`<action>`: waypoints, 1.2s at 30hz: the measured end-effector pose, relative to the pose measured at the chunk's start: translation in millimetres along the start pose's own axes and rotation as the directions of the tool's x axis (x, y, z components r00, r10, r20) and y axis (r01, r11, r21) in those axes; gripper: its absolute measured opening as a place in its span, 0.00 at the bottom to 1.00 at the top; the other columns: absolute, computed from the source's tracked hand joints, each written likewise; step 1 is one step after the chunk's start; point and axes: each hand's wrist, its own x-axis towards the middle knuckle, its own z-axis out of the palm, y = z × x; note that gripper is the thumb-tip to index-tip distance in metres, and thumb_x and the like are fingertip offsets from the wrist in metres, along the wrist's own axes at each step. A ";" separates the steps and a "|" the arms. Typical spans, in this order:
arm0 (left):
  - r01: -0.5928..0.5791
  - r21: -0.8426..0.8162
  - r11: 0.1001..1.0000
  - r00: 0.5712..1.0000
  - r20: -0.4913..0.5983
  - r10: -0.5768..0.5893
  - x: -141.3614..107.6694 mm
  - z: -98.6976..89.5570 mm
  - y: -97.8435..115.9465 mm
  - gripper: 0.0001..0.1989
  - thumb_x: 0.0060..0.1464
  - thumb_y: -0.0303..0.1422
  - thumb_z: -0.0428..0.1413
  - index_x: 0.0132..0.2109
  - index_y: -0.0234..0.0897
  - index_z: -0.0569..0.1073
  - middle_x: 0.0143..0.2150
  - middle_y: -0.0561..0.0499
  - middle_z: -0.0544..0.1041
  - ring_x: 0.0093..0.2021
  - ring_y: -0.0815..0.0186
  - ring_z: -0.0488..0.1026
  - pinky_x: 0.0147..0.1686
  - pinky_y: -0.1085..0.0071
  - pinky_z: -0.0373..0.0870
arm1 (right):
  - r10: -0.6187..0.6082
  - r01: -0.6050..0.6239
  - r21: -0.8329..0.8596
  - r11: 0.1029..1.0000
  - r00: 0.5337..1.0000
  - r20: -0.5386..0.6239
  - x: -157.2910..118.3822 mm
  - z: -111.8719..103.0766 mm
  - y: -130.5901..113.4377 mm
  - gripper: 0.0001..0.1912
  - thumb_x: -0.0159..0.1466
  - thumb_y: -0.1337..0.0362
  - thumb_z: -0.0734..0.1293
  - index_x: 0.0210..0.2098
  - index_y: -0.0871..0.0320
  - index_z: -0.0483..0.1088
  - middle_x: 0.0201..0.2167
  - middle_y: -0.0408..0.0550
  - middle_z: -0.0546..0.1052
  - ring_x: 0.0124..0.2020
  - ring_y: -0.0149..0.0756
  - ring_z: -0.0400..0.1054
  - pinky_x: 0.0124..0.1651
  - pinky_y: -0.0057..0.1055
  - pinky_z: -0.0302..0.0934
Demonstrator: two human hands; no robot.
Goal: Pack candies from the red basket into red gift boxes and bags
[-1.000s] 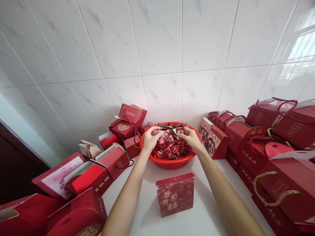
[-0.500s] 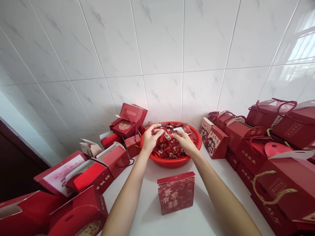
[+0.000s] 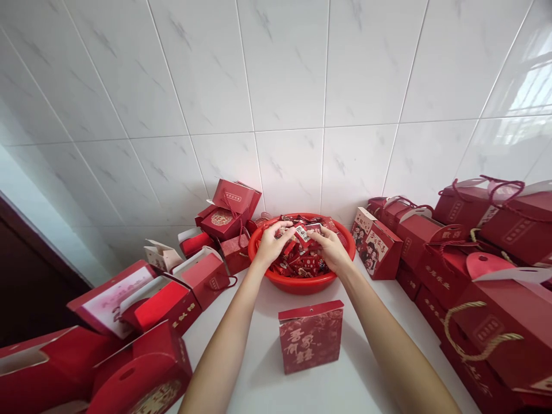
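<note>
Over a red plastic basin (image 3: 302, 286) heaped with red-wrapped packets (image 3: 302, 265), both hands are close together. Between the thumbs is a small red packet (image 3: 302, 234) with a white label and dark characters. My left hand (image 3: 272, 244) pinches its left side, fingers curled behind. My right hand (image 3: 333, 248) closes on its right side, where a second wrapper edge shows. What else the fingers hold is hidden. On the table nearer to me, a red gift box (image 3: 310, 339) with pale characters stands upright between my forearms.
Several red boxes, some with open flaps (image 3: 164, 305), crowd the left side. On the right are stacked red boxes with rope handles (image 3: 495, 316) and an upright box printed with figures (image 3: 376, 244). A tiled wall (image 3: 284, 167) rises behind the basin on the white table (image 3: 254, 339).
My hands have moved slightly right and come down a little. The white-labelled packet has turned to face me between the thumbs. The view has shifted slightly.
</note>
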 end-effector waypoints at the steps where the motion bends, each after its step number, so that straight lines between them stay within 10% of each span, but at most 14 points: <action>1: 0.009 -0.004 1.000 0.999 0.030 -0.009 0.0 0.5 -0.9 0.19 0.53 0.46 0.60 0.45 0.37 0.78 0.40 0.47 0.82 0.41 0.59 0.79 0.45 0.65 0.74 | -0.005 0.005 -0.008 1.000 1.000 0.000 -0.4 0.1 -0.3 0.18 0.46 0.56 0.78 0.30 0.56 0.70 0.25 0.41 0.76 0.23 0.32 0.70 0.24 0.28 0.64; 15: 0.028 -0.206 0.978 1.000 0.000 -0.028 -2.2 -2.1 3.8 0.16 0.48 0.43 0.62 0.39 0.36 0.79 0.31 0.51 0.80 0.32 0.62 0.77 0.37 0.66 0.74 | 0.030 -0.033 0.044 0.998 0.998 0.057 0.6 -0.7 -1.9 0.23 0.48 0.47 0.78 0.32 0.56 0.71 0.27 0.45 0.77 0.23 0.32 0.69 0.20 0.26 0.59; 23: 0.036 -0.161 0.986 0.999 0.018 -0.034 -3.5 -4.6 9.4 0.11 0.43 0.37 0.56 0.31 0.38 0.81 0.34 0.50 0.83 0.36 0.59 0.77 0.42 0.64 0.75 | -0.017 0.013 0.142 0.990 0.999 0.027 2.3 -4.2 -1.9 0.22 0.37 0.63 0.81 0.29 0.57 0.71 0.25 0.42 0.77 0.24 0.32 0.70 0.23 0.26 0.61; 36: 0.065 -0.161 0.985 0.979 0.202 -0.032 -2.8 -2.2 -0.1 0.23 0.42 0.36 0.66 0.48 0.36 0.77 0.52 0.43 0.81 0.54 0.53 0.77 0.55 0.57 0.72 | -0.065 0.059 0.147 0.987 0.997 0.032 3.3 -6.9 -1.1 0.23 0.39 0.60 0.81 0.30 0.58 0.71 0.25 0.40 0.76 0.24 0.28 0.68 0.27 0.26 0.61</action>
